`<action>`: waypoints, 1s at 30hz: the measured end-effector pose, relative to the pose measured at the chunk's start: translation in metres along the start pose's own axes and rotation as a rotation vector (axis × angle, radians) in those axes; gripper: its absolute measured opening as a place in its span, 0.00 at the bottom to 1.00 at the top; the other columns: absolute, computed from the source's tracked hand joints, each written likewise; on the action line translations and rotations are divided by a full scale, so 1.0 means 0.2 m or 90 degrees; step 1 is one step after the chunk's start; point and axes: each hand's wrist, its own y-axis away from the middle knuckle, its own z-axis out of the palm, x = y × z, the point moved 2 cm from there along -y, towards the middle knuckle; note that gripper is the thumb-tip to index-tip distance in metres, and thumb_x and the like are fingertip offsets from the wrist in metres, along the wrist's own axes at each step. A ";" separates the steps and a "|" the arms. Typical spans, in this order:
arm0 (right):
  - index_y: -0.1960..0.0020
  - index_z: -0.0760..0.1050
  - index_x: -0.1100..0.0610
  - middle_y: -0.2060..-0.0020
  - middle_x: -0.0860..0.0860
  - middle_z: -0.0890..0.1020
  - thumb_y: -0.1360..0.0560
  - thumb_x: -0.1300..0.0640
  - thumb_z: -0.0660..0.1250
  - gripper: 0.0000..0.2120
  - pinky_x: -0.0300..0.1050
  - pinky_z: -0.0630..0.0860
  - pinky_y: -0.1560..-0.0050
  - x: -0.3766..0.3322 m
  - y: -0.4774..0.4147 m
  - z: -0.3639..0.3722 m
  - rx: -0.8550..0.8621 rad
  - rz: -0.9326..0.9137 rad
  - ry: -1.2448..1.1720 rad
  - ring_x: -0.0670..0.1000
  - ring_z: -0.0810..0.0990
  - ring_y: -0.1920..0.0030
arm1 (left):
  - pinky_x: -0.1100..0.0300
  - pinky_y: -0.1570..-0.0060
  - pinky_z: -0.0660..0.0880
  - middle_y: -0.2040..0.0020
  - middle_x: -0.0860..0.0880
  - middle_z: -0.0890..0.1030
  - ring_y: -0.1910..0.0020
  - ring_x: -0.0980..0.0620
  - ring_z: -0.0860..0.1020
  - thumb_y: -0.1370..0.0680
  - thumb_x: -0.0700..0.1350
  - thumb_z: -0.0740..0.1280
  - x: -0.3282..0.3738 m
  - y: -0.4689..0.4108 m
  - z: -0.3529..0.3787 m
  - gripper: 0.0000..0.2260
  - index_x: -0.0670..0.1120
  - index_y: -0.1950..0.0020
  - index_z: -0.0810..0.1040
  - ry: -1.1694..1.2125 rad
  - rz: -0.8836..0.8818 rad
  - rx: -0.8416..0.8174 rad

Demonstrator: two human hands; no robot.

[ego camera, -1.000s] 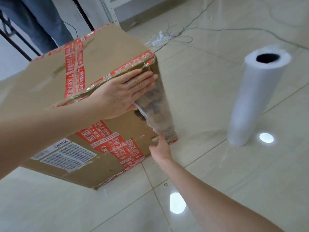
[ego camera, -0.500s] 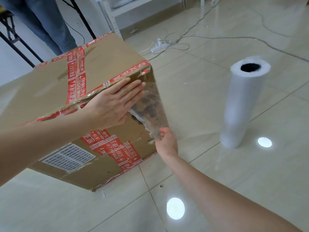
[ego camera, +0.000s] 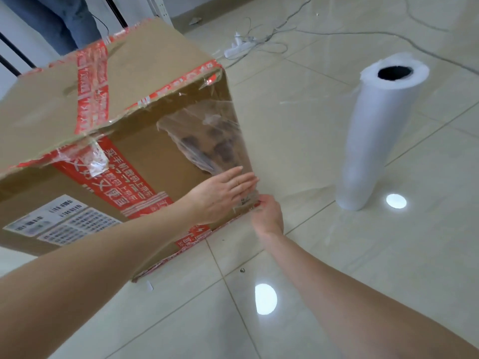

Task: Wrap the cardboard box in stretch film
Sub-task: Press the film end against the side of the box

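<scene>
Anchoring stretch film (ego camera: 215, 141) on the near right corner of the cardboard box (ego camera: 103, 120), left of centre on the tiled floor (ego camera: 337, 281).

Pressing flat with the open left hand (ego camera: 220, 195) low on the wrinkled film; apparently pinching its bottom edge with the curled fingers of the right hand (ego camera: 268, 216) at the box's lower corner. Likely to peel away under tension, with so small and crumpled a patch stuck down. Could tear if tugged from the pinch alone. Could topple the upright roll (ego camera: 375, 141), well apart to the right, by dragging the faint sheet seemingly strung between.
</scene>
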 end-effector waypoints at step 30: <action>0.37 0.73 0.52 0.37 0.54 0.73 0.23 0.64 0.55 0.18 0.46 0.72 0.43 -0.03 -0.15 -0.18 -0.017 -0.010 0.102 0.55 0.76 0.41 | 0.48 0.45 0.74 0.38 0.42 0.76 0.43 0.42 0.76 0.22 0.38 0.57 0.27 -0.23 0.14 0.16 0.40 0.35 0.73 0.264 0.020 -0.029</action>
